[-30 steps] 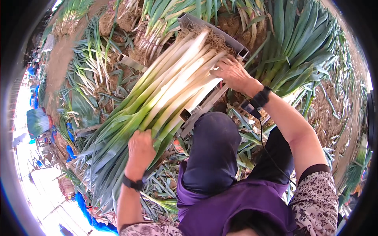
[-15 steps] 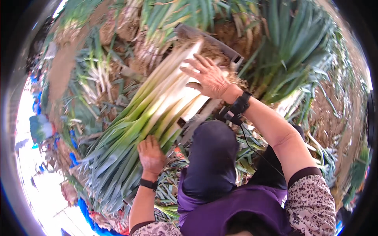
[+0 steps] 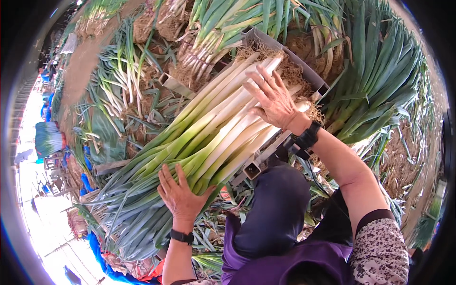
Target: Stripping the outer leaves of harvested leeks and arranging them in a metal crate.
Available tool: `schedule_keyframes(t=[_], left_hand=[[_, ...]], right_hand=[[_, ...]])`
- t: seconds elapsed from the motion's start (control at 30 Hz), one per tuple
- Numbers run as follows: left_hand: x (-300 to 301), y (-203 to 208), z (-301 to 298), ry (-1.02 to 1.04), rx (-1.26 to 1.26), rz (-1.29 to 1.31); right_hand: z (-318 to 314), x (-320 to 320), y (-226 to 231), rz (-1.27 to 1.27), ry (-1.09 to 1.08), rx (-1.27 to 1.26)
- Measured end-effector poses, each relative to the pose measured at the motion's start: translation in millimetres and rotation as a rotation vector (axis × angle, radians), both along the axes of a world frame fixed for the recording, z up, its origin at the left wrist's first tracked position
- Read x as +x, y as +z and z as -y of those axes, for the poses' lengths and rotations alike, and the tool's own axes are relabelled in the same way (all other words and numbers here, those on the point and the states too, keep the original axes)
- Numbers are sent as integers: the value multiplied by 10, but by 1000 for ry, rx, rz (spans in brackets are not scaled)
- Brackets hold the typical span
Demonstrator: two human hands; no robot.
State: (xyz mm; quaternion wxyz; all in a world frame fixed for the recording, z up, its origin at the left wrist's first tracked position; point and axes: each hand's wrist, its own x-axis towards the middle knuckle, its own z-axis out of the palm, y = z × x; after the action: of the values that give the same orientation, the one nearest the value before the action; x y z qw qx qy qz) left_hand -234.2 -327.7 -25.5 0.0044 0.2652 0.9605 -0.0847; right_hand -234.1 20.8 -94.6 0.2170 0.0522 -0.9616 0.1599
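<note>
A thick pile of leeks lies slantwise before me on a metal frame, white stems and roots at the upper right, green leaves toward the lower left. Spread over the green part, my left hand rests on the leaves with its fingers apart. On the white stems near the roots lies my right hand, fingers extended and holding nothing. A watch or band circles each of my wrists. Part of the frame under the leeks is hidden by them.
Bundles of leeks stand at the far right, and more tied bundles lie at the far side. Loose thin stalks lie at the left. My bent knee is close to the frame's square tube end. Cut leaves litter the ground.
The view has shifted, so the leeks and frame sit further right. My left hand's fingers have spread wider over the leaves. My right hand stays on the white stems.
</note>
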Motion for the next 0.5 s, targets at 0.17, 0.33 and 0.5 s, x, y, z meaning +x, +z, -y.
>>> schedule_keyframes(t=[0.17, 0.33, 0.5], left_hand=[[-41, -14, 7, -15, -25, -31], [-224, -9, 26, 15, -54, 15], [-156, -5, -98, -46, -18, 48]], right_hand=[[48, -50, -262, 374, -341, 0], [111, -220, -341, 383, -360, -15], [-110, -48, -353, 397, -367, -57]])
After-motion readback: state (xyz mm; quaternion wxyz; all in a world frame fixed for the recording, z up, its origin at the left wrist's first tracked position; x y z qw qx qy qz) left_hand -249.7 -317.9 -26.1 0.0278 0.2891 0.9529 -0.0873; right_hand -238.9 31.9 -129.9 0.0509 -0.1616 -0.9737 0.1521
